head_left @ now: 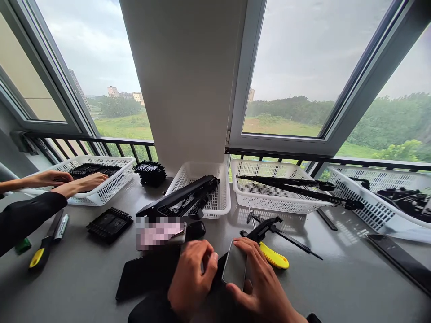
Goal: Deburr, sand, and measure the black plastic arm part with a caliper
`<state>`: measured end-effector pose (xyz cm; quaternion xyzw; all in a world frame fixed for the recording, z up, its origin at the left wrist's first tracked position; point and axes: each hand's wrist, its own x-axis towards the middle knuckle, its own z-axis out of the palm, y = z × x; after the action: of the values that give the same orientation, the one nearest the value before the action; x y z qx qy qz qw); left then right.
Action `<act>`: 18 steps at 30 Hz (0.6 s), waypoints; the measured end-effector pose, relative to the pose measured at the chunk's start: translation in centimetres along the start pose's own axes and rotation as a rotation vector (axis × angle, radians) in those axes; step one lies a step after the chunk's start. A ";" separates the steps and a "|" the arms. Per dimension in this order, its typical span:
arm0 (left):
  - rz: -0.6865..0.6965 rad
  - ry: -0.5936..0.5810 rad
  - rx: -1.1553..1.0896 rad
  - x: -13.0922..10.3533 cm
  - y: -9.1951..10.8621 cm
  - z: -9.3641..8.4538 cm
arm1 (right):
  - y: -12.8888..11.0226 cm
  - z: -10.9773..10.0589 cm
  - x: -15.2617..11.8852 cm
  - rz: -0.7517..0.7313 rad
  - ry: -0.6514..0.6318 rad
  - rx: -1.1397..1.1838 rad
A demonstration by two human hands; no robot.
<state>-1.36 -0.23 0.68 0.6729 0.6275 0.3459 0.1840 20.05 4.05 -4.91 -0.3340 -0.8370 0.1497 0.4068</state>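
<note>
At the lower middle, my right hand (257, 280) grips a flat grey rectangular object (235, 265) along its edges, fingers on the far side and thumb on the near edge. Just left of it, my left hand (195, 278) is closed, fingers curled with the thumb against them; what it holds, if anything, is mostly hidden. Under and beside my left hand lies a flat black item (144, 274). A black rounded object (195, 229) sits beyond my left hand. Right of my right hand are a yellow handle (274, 256) and a black tool with long thin rods (269, 228).
Another person's hands (82, 183) reach into a white basket (116, 186) at left. More white baskets stand along the window: one (222, 197) behind long black parts (188, 193), another (279, 204) and one (373, 211) at right. A black stack (150, 173) and a yellow-black tool (42, 255) lie left.
</note>
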 end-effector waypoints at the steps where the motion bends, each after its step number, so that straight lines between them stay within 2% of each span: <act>1: -0.029 -0.071 -0.097 -0.3 0.2 0.7 | -0.1 -0.1 0.0 -0.016 0.022 -0.013; 4: -0.147 -0.190 -0.376 -0.9 0.3 1.9 | -0.5 -0.4 0.1 -0.076 0.092 -0.055; 9: -0.378 -0.327 -0.749 -0.9 -1.2 1.8 | -0.9 -0.5 0.1 -0.139 0.144 -0.102; 12: -0.496 -0.364 -0.880 -1.2 -2.3 2.3 | -1.0 -0.5 0.3 -0.133 0.164 -0.102; 16: -0.605 -0.399 -1.243 -2.2 -3.0 4.0 | -1.0 -1.1 0.9 -0.080 0.224 -0.120; 18: -0.637 -0.388 -1.349 -2.7 -3.1 4.7 | -1.0 -1.4 1.1 -0.028 0.250 -0.135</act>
<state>-0.20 -1.50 -5.29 0.2506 0.4009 0.4597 0.7518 20.22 4.09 -2.85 -0.3647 -0.7927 0.0448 0.4864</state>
